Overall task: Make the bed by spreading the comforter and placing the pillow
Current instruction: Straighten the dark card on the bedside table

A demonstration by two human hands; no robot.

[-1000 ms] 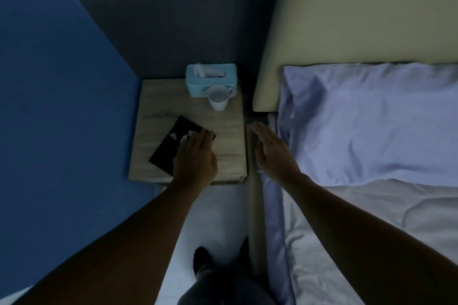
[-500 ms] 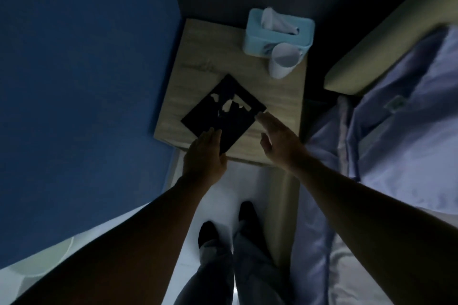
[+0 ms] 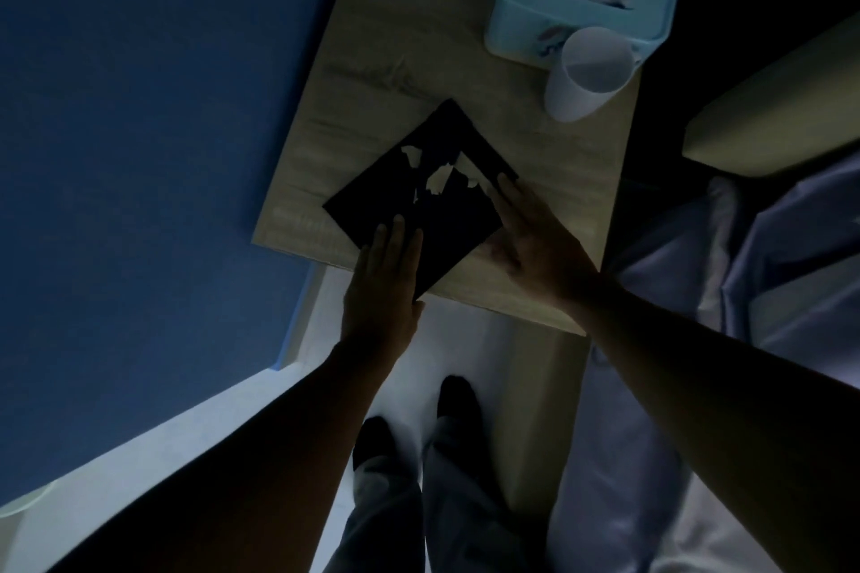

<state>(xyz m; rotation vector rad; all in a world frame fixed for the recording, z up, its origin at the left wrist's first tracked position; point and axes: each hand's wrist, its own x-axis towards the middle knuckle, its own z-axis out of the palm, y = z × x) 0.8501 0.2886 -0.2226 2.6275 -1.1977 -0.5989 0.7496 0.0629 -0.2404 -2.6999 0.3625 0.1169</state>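
Observation:
A flat black book [image 3: 433, 191] with pale marks on its cover lies askew on the wooden nightstand [image 3: 372, 74]. My left hand [image 3: 384, 279] lies flat with its fingertips on the book's near corner. My right hand [image 3: 535, 242] rests flat along the book's right edge, fingers apart. Neither hand grips anything. At the right edge, the pale lilac pillow [image 3: 800, 256] and the bedding [image 3: 619, 502] on the bed are partly in view, with the rest out of frame.
A light blue tissue box [image 3: 581, 9] and a white cup [image 3: 581, 74] stand at the nightstand's back right. The beige headboard [image 3: 782, 116] rises at right, a blue wall [image 3: 139, 154] at left. My feet [image 3: 419, 423] stand on pale floor between nightstand and bed.
The view has swung left from the bed and down onto the nightstand. My right hand has moved from the bed's edge onto the book's right side; my left hand stays on the book.

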